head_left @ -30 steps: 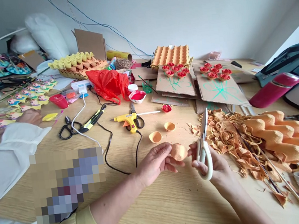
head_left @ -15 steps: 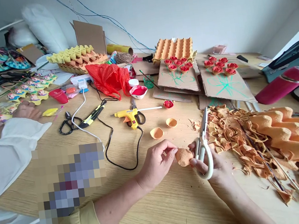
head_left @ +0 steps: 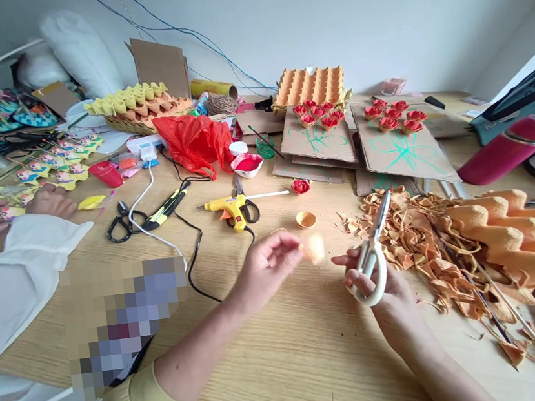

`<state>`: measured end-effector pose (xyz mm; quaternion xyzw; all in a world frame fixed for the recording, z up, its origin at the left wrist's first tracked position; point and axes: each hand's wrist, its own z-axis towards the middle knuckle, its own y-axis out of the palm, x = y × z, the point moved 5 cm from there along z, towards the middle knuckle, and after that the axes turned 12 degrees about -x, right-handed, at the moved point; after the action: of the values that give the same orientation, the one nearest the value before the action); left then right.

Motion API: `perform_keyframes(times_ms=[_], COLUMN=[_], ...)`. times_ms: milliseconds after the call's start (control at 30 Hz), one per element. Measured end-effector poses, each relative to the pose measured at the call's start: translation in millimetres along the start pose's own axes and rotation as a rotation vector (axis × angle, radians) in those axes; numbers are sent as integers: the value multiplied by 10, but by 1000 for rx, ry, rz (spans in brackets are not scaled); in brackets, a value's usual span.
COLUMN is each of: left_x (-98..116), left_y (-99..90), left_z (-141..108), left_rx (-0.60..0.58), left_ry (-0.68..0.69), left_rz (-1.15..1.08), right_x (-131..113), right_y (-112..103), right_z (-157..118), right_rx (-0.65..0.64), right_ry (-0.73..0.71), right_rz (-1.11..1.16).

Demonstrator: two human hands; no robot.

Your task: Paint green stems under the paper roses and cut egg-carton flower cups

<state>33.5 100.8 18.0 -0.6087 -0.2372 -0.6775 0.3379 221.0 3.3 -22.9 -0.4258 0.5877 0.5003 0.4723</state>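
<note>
Between the thumb and fingers of my left hand [head_left: 274,258] is a small orange egg-carton cup [head_left: 313,249], blurred by motion. My right hand [head_left: 380,287] is closed around the white handles of a pair of scissors [head_left: 375,252], whose blades point up and away from me. The scissors and the held cup are apart. Just beyond the held piece, another cut cup [head_left: 305,220] stands on the table. Behind it lies a red paper flower [head_left: 300,186]. Orange carton scraps [head_left: 408,235] are heaped to the right of the scissors.
A yellow glue gun [head_left: 232,210] lies left of centre with its cord. Cardboard panels [head_left: 408,151] bearing red flowers stand behind. At right are an orange egg tray [head_left: 505,230] and a red bottle [head_left: 509,148]. Another person's hands [head_left: 50,201] work at far left.
My left hand has drawn the cup up and left, away from my right hand. The scissors have shifted slightly right. The left one of the two loose cups is now hidden behind my left hand.
</note>
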Motion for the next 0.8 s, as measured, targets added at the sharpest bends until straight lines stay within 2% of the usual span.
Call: perform_keyframes(times_ms=[67, 133, 200, 300, 500, 700, 800], left_x=[140, 177, 109, -47, -204, -76, -13], left_y=[-301, -477, -545, -538, -484, -519, -420], left_z=[18, 61, 131, 215, 253, 138, 89], left_rx=[235, 316, 275, 202, 99, 154, 87], left_ry=[188, 287, 315, 269, 130, 138, 178], left_rz=[350, 688, 919, 1146, 1261, 1204, 1137], right_x=[2, 4, 11, 20, 19, 29, 23], right_y=[-53, -80, -72, -29, 0, -8, -14], right_z=[8, 10, 8, -3, -18, -20, -22], right_rx=[40, 58, 50, 14, -47, -67, -54], right_ry=[-18, -26, -15, 20, 43, 42, 16], right_rz=[-9, -1, 18, 14, -3, -17, -59])
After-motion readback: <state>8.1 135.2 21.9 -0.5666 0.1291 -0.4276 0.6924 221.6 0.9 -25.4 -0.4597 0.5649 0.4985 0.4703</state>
